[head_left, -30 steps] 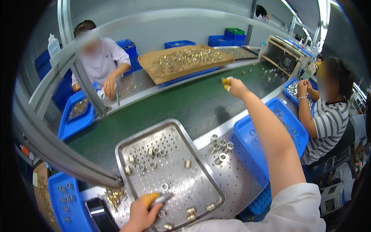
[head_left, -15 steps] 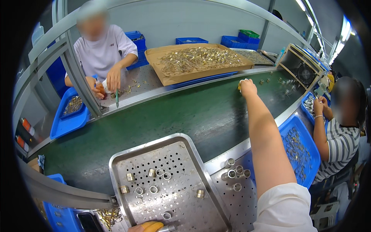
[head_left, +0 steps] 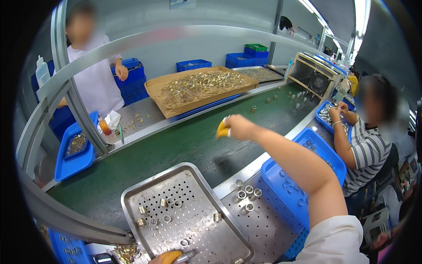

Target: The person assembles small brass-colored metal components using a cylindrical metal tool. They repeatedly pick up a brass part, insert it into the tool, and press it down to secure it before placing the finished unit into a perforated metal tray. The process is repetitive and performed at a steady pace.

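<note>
My right hand [head_left: 239, 127] is over the green belt [head_left: 176, 147], yellow and white covers on its fingertips. Its fingers are loosely bent and slightly apart, with no part visible between them. Short metal sleeves [head_left: 253, 108] stand on the belt beyond it. At the lower edge my left hand [head_left: 157, 260], partly cut off and with a yellow finger cover, is closed on a silver metal tube [head_left: 184, 256]. The tube is above the near rim of a perforated steel tray [head_left: 200, 233]. Several metal sleeves [head_left: 167, 218] stand or lie in the tray.
More sleeves [head_left: 249, 207] stand on the perforated plate right of the tray. Blue trays [head_left: 274, 176] line the right side, near a seated co-worker. A carton tray [head_left: 156, 94] of brass-coloured parts lies across the belt. A curved metal frame [head_left: 66, 220] arches at the left.
My right hand has drawn back along the belt toward me, leaving a sleeve near where it was. The co-worker opposite has stood up and let go of the bottle. The view has shifted.
</note>
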`<action>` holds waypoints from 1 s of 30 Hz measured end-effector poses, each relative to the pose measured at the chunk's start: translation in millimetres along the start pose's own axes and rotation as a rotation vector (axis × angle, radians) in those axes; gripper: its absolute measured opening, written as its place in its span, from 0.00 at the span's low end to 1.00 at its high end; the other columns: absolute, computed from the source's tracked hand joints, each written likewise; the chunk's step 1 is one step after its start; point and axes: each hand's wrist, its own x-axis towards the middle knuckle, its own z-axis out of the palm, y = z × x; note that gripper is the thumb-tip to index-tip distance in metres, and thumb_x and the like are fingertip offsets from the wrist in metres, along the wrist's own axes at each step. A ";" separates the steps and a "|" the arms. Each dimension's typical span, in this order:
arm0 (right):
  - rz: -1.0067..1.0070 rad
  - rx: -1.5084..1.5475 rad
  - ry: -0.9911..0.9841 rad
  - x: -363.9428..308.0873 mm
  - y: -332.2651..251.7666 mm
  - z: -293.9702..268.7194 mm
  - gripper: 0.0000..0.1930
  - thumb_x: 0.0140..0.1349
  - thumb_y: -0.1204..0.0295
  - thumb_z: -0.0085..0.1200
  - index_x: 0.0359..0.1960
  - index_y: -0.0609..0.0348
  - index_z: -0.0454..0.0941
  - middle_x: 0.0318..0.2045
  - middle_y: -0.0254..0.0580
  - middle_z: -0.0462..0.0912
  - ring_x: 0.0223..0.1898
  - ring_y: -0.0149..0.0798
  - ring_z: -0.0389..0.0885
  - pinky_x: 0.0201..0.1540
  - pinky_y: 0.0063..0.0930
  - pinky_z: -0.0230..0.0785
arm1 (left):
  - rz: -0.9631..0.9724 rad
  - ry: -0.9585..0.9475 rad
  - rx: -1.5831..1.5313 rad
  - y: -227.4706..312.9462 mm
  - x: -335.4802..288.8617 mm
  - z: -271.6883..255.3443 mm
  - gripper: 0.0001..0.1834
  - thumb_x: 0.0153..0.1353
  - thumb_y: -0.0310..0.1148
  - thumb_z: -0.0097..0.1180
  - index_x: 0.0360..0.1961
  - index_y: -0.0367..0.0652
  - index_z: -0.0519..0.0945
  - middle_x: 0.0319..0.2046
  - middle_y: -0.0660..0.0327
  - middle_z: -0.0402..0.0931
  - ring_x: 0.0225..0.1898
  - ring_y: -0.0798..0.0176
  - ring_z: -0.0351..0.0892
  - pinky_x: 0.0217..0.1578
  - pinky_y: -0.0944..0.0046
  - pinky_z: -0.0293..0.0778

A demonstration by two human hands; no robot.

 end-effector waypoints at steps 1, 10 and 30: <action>-0.010 0.073 -0.029 -15.7 -27.7 3.5 0.10 0.49 0.68 0.58 0.33 0.56 0.80 0.28 0.48 0.80 0.33 0.43 0.79 0.35 0.30 0.70 | -0.085 -0.037 -0.043 5.3 1.7 -3.0 0.16 0.50 0.29 0.57 0.42 0.39 0.74 0.38 0.48 0.74 0.40 0.45 0.74 0.40 0.57 0.70; 0.051 0.908 -0.203 -162.7 -171.9 76.7 0.08 0.53 0.77 0.55 0.36 0.62 0.76 0.34 0.41 0.79 0.34 0.35 0.77 0.38 0.25 0.68 | -0.166 0.202 -0.286 16.1 3.1 -8.2 0.16 0.46 0.29 0.61 0.37 0.36 0.76 0.30 0.53 0.76 0.31 0.57 0.77 0.33 0.66 0.70; 0.133 1.206 -0.195 -177.0 -200.3 117.7 0.12 0.50 0.78 0.59 0.37 0.64 0.75 0.29 0.38 0.79 0.33 0.29 0.77 0.35 0.22 0.69 | -0.254 0.048 -0.463 10.5 -10.6 -7.9 0.17 0.52 0.34 0.58 0.41 0.37 0.74 0.29 0.52 0.75 0.28 0.54 0.76 0.29 0.64 0.71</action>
